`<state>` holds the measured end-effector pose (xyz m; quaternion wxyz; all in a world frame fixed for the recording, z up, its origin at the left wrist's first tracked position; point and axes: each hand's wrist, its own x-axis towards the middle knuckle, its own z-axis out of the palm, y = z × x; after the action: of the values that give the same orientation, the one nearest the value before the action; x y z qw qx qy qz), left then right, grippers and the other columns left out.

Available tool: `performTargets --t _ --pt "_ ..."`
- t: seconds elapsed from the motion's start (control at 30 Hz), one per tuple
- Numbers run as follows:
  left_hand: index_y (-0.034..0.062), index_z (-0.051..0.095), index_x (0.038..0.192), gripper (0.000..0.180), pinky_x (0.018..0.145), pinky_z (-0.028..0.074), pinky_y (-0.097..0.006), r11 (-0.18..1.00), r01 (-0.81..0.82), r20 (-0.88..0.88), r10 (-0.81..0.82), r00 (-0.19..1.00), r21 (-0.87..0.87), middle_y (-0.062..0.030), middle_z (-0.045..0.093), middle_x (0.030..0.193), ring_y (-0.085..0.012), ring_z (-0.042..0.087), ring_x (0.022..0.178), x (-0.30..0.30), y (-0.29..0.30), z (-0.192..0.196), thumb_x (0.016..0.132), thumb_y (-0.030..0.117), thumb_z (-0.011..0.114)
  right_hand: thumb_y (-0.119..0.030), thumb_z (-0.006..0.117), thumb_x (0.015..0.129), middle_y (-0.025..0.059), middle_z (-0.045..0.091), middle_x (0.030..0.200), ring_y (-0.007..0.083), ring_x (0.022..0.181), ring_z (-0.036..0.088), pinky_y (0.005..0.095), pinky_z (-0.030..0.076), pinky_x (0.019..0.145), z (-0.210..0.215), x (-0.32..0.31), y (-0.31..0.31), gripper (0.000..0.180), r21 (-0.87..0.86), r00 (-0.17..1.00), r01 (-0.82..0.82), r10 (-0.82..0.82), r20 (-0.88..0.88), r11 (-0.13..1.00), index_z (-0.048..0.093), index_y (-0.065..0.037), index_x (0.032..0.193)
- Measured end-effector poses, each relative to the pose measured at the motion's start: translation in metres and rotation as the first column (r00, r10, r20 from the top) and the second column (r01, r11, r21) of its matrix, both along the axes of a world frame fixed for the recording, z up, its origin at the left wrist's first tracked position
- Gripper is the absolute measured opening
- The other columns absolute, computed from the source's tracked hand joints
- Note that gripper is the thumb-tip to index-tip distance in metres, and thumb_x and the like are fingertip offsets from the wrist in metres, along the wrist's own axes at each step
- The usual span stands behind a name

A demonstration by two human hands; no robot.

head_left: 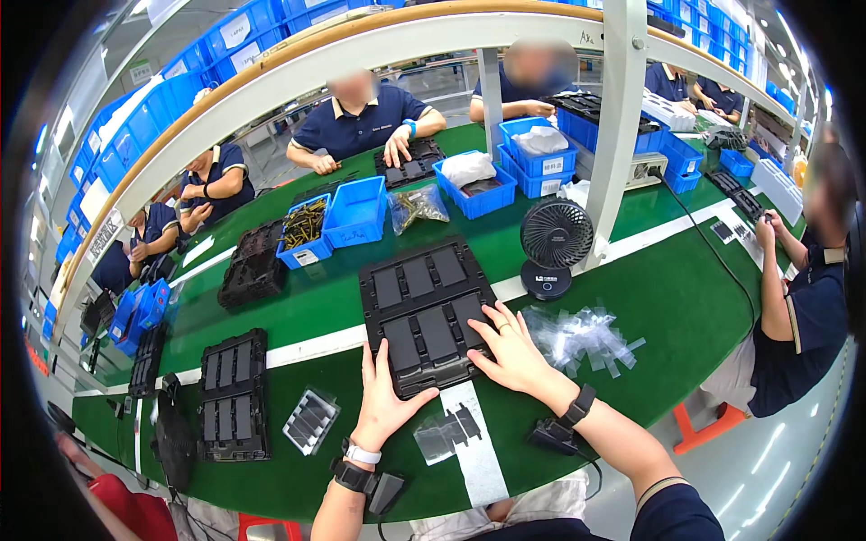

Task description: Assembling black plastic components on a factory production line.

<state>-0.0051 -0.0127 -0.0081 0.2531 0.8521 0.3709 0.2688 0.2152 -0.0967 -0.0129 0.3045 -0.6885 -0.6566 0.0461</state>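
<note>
In front of me on the green table lies a black plastic tray, holding two rows of flat dark rectangular pieces. Against its near left corner rests my left hand, fingers stretched out and thumb spread along the near edge. My right hand lies over the tray's right side with its fingers spread. Neither hand is closed round anything. Just below the tray, thin black strips on clear film lie partly across a white band. A small clear pack with dark pieces sits left of my left forearm.
A pile of clear plastic film pieces lies to the right, below a black desk fan. Another black tray is at left. Blue bins and a bag of small parts stand beyond. Co-workers sit around the table.
</note>
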Motion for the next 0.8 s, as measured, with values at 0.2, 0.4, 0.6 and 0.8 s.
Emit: performTargets --t 0.2,0.4,0.6,0.8 --pt "-0.0008 0.018 0.136 0.108 0.102 0.030 -0.043 1.000 0.000 -0.004 0.000 1.000 0.004 -0.0320 0.011 0.138 -0.0442 0.023 0.127 0.0008 -0.0011 -0.0008 0.057 0.037 0.082 -0.035 0.053 0.083 0.0228 0.032 0.133 0.0387 0.130 0.019 0.0563 0.018 0.103 -0.0023 0.0010 -0.0001 0.052 -0.003 1.000 0.006 -0.006 0.013 1.000 0.043 -0.005 0.124" --pt "-0.0033 0.018 0.135 0.108 0.102 0.032 -0.040 0.999 -0.019 -0.033 0.021 0.999 0.047 -0.0286 0.014 0.138 -0.0383 0.028 0.127 0.0008 -0.0021 0.0017 0.057 0.034 0.082 -0.035 0.054 0.083 0.0223 0.032 0.133 0.0388 0.130 0.020 0.0569 0.018 0.103 -0.0018 0.0013 0.0013 0.052 0.015 1.000 0.004 -0.005 0.012 1.000 0.043 -0.005 0.125" --pt "-0.0005 0.018 0.136 0.108 0.103 0.029 -0.043 1.000 0.001 0.000 -0.001 1.000 0.008 -0.0314 0.010 0.139 -0.0440 0.021 0.128 -0.0004 0.0002 -0.0015 0.057 0.038 0.082 -0.035 0.054 0.083 0.0224 0.032 0.133 0.0391 0.130 0.019 0.0564 0.018 0.103 -0.0014 0.0001 0.0016 0.052 0.015 1.000 0.004 -0.004 0.008 1.000 0.043 -0.005 0.125" --pt "-0.0009 0.018 0.136 0.108 0.103 0.029 -0.043 1.000 0.000 -0.015 0.000 1.000 0.008 -0.0312 0.010 0.139 -0.0438 0.020 0.129 0.0007 -0.0006 -0.0003 0.058 0.038 0.081 -0.036 0.053 0.084 0.0225 0.032 0.134 0.0389 0.130 0.019 0.0557 0.018 0.104 -0.0031 0.0008 -0.0003 0.052 -0.002 1.000 0.001 -0.001 0.006 1.000 0.043 -0.005 0.124"
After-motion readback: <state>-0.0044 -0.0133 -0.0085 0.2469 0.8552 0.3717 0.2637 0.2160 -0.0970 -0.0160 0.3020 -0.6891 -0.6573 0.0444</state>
